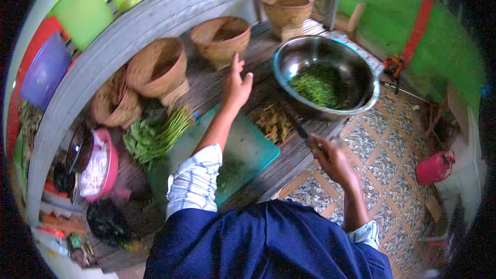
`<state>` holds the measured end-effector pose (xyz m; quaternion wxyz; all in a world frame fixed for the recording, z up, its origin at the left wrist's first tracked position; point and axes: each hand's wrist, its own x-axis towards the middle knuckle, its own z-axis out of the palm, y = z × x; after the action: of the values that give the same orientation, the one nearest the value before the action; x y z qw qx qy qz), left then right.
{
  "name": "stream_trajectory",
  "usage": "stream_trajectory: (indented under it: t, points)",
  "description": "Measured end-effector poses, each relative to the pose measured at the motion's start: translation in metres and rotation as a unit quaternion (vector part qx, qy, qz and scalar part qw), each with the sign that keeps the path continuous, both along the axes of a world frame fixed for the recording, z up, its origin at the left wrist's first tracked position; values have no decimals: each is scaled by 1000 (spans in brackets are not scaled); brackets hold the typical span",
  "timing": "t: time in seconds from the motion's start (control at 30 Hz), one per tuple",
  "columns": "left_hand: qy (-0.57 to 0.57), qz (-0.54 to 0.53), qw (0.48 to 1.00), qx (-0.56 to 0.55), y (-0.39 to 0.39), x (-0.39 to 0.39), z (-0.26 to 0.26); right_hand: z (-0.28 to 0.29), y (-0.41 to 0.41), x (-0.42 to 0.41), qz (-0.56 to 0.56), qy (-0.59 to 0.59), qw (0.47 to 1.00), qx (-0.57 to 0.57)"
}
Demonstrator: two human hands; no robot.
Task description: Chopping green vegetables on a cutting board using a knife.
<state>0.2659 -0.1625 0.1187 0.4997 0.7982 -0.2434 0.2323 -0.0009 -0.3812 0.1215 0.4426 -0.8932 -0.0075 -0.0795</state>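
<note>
My left hand (pixel 237 87) is raised over the dark wooden counter (pixel 267 62), empty, its fingers apart, near a brown footed bowl (pixel 223 48). In my right hand (pixel 332 159) is the handle of a knife (pixel 301 128), whose blurred dark blade points toward a stainless steel bowl (pixel 364 60). Chopped green leaves (pixel 317 87) lie inside that bowl. A teal cutting board (pixel 252 141) rests in front of me, partly hidden by my left arm. At its far left lies a bunch of leafy greens (pixel 155 135) with cut stems. Yellow-brown trimmings (pixel 273 122) are heaped between board and bowl.
More brown footed bowls (pixel 157 69) line the back of the counter. A grey shelf edge (pixel 116 27) curves above them, carrying green tubs (pixel 83 11). To the left is a pink basin (pixel 112 166). On the right, a pink jug (pixel 434 168) stands beyond the patterned floor (pixel 372 151).
</note>
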Motion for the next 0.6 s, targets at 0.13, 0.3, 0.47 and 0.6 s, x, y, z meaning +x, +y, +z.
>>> stream_trajectory:
  t: [0.13, 0.3, 0.47, 0.6]
  points:
    - [23, 47, 998, 46, 101, -62, -18, -20, 45, 1, 165, 77, 983, -32]
    - [110, 157, 972, 135, 198, -174, -60, -49, 77, 31, 252, 96, 962, -36]
    - [180, 183, 938, 234, 227, -266, -114, -60, 104, 49, 334, 34, 941, -26]
    - [145, 178, 921, 314, 214, -278, -103, -72, 111, 47, 383, -185, 902, -71]
